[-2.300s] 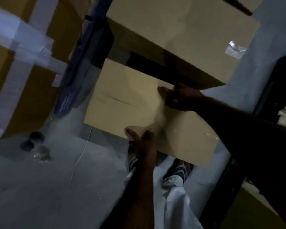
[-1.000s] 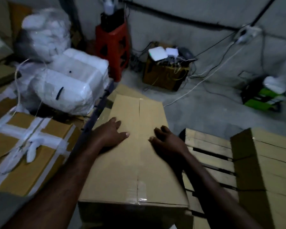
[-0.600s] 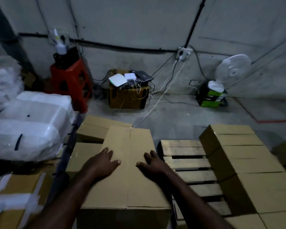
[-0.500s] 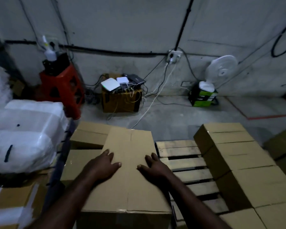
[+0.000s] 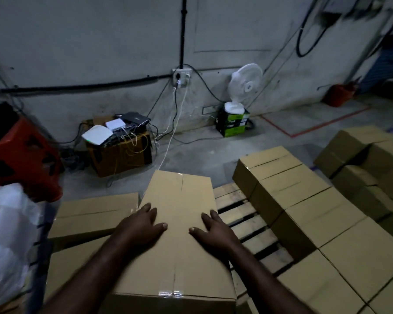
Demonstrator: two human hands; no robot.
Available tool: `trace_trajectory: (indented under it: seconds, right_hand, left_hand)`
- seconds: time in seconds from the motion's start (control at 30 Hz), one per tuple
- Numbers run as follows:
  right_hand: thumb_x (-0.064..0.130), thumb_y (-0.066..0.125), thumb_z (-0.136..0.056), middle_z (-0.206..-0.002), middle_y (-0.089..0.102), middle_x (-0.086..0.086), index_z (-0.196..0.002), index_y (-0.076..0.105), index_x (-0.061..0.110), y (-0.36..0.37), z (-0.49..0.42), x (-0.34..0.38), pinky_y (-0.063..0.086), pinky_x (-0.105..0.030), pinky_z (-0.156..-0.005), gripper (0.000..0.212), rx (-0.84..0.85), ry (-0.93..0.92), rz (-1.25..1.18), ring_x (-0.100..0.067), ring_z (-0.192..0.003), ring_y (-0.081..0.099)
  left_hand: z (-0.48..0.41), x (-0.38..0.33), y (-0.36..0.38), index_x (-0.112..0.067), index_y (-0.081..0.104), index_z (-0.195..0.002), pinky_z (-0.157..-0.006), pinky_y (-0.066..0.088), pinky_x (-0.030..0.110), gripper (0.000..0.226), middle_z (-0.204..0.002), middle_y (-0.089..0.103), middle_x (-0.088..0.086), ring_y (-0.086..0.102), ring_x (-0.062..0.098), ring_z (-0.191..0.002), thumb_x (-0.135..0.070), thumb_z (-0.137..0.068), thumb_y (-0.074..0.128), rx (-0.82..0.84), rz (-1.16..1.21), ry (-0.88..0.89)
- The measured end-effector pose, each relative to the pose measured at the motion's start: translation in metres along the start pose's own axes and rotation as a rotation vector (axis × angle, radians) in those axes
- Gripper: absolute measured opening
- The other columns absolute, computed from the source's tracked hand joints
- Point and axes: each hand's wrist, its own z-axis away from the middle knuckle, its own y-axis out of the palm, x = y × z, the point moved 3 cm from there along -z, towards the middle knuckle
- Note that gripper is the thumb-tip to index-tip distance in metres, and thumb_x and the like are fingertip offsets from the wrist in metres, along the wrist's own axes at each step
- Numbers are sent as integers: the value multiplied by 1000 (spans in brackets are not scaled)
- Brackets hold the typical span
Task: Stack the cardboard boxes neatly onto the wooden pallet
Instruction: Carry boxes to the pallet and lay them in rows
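Lengthwise, cardboard box [image 5: 182, 200], long axis pointing away

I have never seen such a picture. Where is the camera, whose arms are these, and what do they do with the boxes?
There is no machine here. A person wears a wide-angle camera on the head, so the one picture looks forward and down along their own arms. The left hand and right hand lie flat, fingers straight, on top of a taped cardboard box; they press it, not grip it. What supports the box below is hidden. To its right is the wooden pallet, with a row of boxes already on it. By the wall stand a white fan and a red stool.
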Motion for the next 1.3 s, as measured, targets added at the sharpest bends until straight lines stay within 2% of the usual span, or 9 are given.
trace_trajectory:
  seconds: [0.37, 0.47, 0.57, 0.67, 0.77, 0.9, 1.07, 1.17, 1.3]
  right_hand:
    - [76, 52, -80, -166, 11, 3, -154, 32, 30, -73, -63, -74, 29, -32, -115, 89, -97, 78, -151, -19, -148, 28]
    - [77, 52, -80, -166, 11, 6, -154, 33, 30, -85, -67, -99, 31, -32, -114, 90, -143, 146, -219, -19, -146, 30]
    - [79, 51, -79, -166, 11, 7, -154, 32, 31, -93, -70, -120, 32, -33, -114, 91, -195, 193, -282, -18, -146, 31]
    - [81, 50, -78, -166, 10, 6, -154, 31, 32, -102, -78, -139, 30, -34, -117, 92, -226, 256, -320, -17, -147, 28]
    - [76, 51, -83, -166, 8, 7, -155, 30, 31, -110, -85, -155, 27, -34, -117, 87, -261, 334, -338, -18, -149, 24]
    - [72, 55, -84, -166, 7, 8, -155, 31, 29, -119, -97, -173, 22, -32, -118, 86, -355, 456, -419, -16, -151, 17]
    - [70, 54, -86, -166, 3, 10, -155, 28, 31, -111, -112, -169, 22, -33, -118, 84, -517, 630, -508, -15, -151, 15]
    - [72, 51, -86, -165, -1, 12, -156, 26, 33, -105, -120, -162, 24, -35, -118, 83, -583, 735, -542, -15, -151, 16]
    - [68, 52, -88, -166, -4, 6, -155, 29, 33, -100, -125, -160, 22, -33, -120, 79, -685, 857, -559, -18, -152, 9]
  left_hand:
    - [-95, -104, -33, -25, 46, -141, -106, 36, 35, 66, -161, 22, -6, 35, 21, -141, -63, -88, 53, -50, -16, 94]
    - [-119, -140, -41, -24, 44, -144, -105, 36, 36, 66, -161, 22, -8, 36, 20, -140, -61, -89, 54, -16, -42, 146]
    - [-145, -166, -41, -28, 38, -147, -106, 37, 43, 66, -161, 21, -11, 36, 20, -139, -60, -91, 52, 20, -76, 183]
    - [-177, -189, -37, -26, 42, -143, -101, 43, 39, 64, -158, 29, -8, 44, 20, -132, -61, -91, 52, 65, -108, 278]
    - [-213, -213, -32, -22, 37, -146, -101, 44, 38, 66, -158, 29, -4, 45, 22, -132, -59, -93, 51, 111, -141, 371]
    - [-262, -248, -26, -16, 42, -140, -96, 46, 38, 63, -151, 36, 0, 50, 24, -124, -57, -94, 49, 139, -173, 539]
    - [-320, -278, -23, -15, 34, -144, -100, 45, 39, 67, -156, 30, 5, 48, 25, -128, -56, -94, 49, 189, -164, 737]
    - [-341, -285, -20, -16, 31, -147, -103, 44, 41, 67, -160, 16, 4, 46, 25, -131, -54, -95, 48, 237, -152, 816]
    - [-362, -299, -5, -19, 32, -148, -97, 49, 39, 66, -159, 8, 2, 49, 25, -127, -54, -95, 47, 275, -180, 935]
